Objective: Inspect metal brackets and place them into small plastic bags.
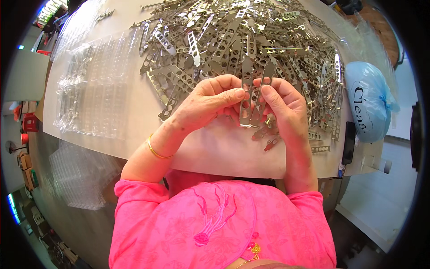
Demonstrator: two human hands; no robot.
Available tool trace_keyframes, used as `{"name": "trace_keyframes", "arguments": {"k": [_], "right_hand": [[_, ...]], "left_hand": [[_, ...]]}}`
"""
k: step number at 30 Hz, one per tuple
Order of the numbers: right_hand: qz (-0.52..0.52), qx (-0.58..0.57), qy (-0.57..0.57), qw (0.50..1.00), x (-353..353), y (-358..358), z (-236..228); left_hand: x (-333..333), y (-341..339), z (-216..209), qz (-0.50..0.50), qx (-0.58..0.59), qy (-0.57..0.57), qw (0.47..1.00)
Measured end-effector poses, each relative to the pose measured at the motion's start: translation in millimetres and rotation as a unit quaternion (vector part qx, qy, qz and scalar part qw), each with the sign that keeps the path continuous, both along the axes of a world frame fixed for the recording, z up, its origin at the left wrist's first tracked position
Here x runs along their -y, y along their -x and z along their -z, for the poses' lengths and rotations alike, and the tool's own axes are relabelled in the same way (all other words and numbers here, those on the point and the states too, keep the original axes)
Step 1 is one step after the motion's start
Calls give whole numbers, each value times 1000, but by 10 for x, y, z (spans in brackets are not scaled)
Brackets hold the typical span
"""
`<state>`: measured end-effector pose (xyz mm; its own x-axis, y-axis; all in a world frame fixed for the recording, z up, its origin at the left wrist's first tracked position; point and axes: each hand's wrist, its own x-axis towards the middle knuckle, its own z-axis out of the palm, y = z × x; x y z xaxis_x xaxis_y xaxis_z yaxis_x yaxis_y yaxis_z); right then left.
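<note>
Over the near edge of a large heap of perforated metal strips, both my hands are raised close together. Between the thumb and fingers of my left hand is a flat silvery metal strip with round holes, held upright. My right hand pinches a second, slightly tilted metal strip beside it. The two strips come close at their lower ends; whether they are joined there I cannot tell. My fingertips behind the strips are partly hidden. A few loose metal pieces lie just below my right hand.
Clear plastic trays with small metal parts stand on the table at left. More clear trays are lower, beyond the table's edge. At right are a blue plastic bag with black writing and a dark phone-like object.
</note>
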<state>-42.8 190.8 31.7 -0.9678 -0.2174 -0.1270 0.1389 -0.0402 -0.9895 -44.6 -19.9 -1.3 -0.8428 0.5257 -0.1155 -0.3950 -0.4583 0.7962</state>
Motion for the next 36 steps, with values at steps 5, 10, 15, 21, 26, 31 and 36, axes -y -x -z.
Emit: {"name": "trace_keyframes", "arguments": {"k": [5,10,15,21,26,31,36], "right_hand": [[24,-9,21,999,-8,-35,25],[14,-3,33,999,-10,-61,38],[8,-7,23,1000,9,-88,11],[0,0,16,1000,13,-93,-16],[-6,13,30,999,30,-98,-30],[0,16,16,1000,31,-105,-34],[0,14,18,1000,29,-106,-18]], "left_hand": [[3,-8,-59,13,5,26,1000],[-25,-38,-44,17,-2,33,999],[-16,-50,4,23,-13,39,999],[-8,-51,-40,31,-1,44,999],[-7,-54,-40,32,-11,41,999],[-14,-65,-80,42,-4,36,998],[-23,-70,-85,41,-3,42,998]]}}
